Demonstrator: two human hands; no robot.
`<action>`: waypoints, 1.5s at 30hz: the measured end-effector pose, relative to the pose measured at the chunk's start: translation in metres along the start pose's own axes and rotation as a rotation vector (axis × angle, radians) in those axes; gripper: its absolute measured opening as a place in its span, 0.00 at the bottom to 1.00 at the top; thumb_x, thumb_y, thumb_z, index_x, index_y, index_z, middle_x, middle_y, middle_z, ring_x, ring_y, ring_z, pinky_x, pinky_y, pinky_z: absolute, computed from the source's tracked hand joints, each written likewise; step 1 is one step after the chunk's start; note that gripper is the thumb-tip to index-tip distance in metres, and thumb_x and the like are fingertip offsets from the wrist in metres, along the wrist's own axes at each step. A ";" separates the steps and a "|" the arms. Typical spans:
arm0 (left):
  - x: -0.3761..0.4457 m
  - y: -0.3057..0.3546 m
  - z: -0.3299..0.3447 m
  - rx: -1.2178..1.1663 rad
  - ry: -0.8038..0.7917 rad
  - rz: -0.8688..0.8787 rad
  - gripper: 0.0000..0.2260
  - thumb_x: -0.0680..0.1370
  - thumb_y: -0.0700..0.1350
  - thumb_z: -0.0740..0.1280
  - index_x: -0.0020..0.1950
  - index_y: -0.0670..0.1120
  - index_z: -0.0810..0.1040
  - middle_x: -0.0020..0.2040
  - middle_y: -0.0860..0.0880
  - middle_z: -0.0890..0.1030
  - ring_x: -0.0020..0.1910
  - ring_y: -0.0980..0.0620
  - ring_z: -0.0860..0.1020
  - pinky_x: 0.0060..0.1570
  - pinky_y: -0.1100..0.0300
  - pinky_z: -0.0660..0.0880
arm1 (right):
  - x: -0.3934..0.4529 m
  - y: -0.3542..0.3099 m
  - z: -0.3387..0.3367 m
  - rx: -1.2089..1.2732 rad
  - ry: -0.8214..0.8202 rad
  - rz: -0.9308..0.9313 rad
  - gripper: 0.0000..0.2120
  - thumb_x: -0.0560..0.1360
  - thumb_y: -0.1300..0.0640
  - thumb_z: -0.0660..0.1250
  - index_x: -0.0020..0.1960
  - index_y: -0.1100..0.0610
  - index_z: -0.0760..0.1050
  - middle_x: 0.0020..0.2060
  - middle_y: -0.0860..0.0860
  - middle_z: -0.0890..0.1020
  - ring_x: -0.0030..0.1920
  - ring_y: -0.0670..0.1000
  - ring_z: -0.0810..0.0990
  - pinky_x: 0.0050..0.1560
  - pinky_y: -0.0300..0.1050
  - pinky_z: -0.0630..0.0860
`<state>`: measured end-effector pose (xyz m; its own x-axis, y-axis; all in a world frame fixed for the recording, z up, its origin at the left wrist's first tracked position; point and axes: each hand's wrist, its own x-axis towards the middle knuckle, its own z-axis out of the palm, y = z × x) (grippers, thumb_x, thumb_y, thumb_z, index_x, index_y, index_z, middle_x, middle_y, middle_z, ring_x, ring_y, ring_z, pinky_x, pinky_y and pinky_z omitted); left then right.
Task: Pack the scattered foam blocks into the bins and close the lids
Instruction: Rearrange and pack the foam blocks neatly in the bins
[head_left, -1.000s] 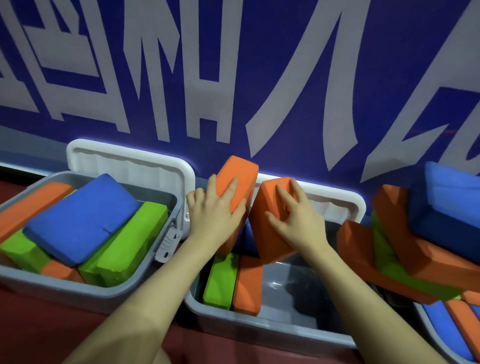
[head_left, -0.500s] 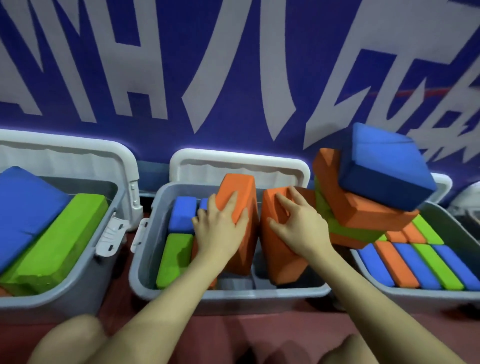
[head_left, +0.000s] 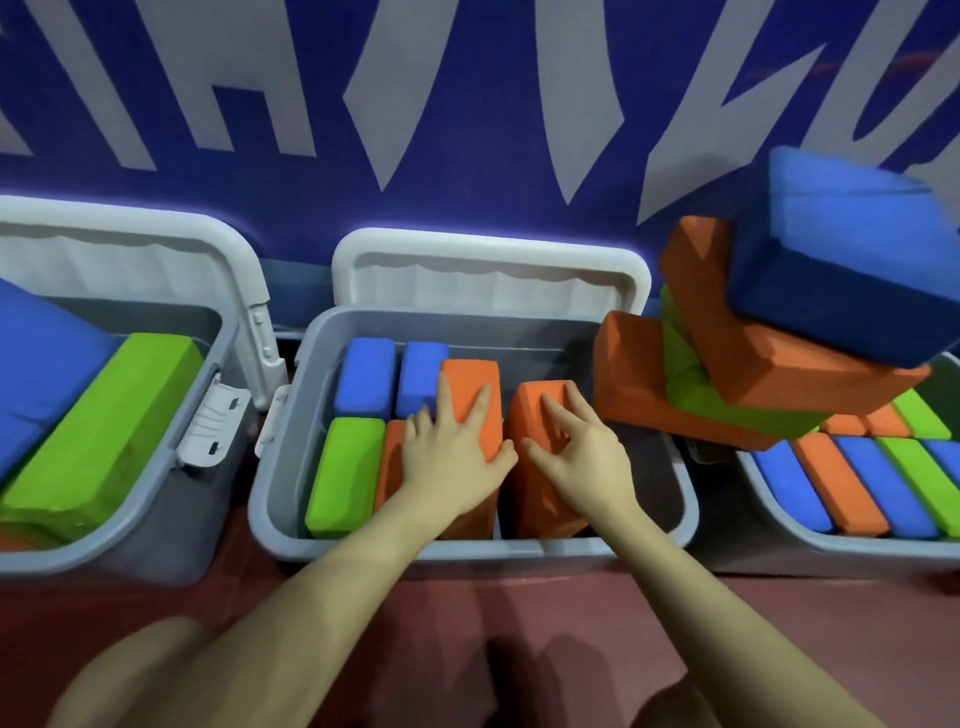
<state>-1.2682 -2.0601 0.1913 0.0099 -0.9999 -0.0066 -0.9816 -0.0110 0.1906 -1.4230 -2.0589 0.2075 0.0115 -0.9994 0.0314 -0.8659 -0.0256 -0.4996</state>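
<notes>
Orange foam blocks (head_left: 470, 395) (head_left: 535, 415) going upright into middle bin (head_left: 467, 545); left hand (head_left: 452, 462) and right hand (head_left: 576, 462) each grasping one. Bin part filled, lid (head_left: 488, 260) open; loose pile (head_left: 753, 338) at right unpacked.

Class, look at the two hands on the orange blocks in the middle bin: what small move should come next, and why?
Probably push both blocks down flat. The left hand and right hand each grip an orange block standing tilted in the middle bin, above the flat green block; its lid could not close over them.
</notes>
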 end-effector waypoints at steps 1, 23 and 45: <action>0.002 0.000 0.004 -0.027 -0.024 0.029 0.33 0.76 0.64 0.56 0.78 0.57 0.49 0.79 0.42 0.44 0.72 0.37 0.62 0.70 0.45 0.57 | 0.001 0.004 0.005 0.019 0.005 0.008 0.26 0.73 0.46 0.70 0.70 0.49 0.71 0.77 0.47 0.58 0.63 0.57 0.76 0.54 0.52 0.75; 0.013 -0.027 0.069 -0.041 -0.408 0.068 0.32 0.79 0.65 0.51 0.78 0.57 0.40 0.77 0.51 0.34 0.77 0.46 0.37 0.70 0.43 0.32 | 0.020 0.047 0.070 -0.095 -0.182 0.021 0.32 0.75 0.42 0.65 0.76 0.48 0.60 0.78 0.51 0.51 0.60 0.63 0.76 0.51 0.52 0.75; 0.027 -0.061 0.061 0.196 -0.302 0.449 0.22 0.82 0.57 0.48 0.76 0.56 0.58 0.76 0.46 0.60 0.75 0.44 0.55 0.72 0.44 0.44 | 0.030 0.045 0.098 -0.242 -0.383 -0.010 0.28 0.81 0.40 0.50 0.78 0.42 0.45 0.78 0.50 0.43 0.75 0.63 0.54 0.73 0.61 0.52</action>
<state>-1.2198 -2.0858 0.1196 -0.4430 -0.8603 -0.2524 -0.8941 0.4446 0.0537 -1.4129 -2.0924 0.1011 0.1649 -0.9362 -0.3104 -0.9564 -0.0749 -0.2822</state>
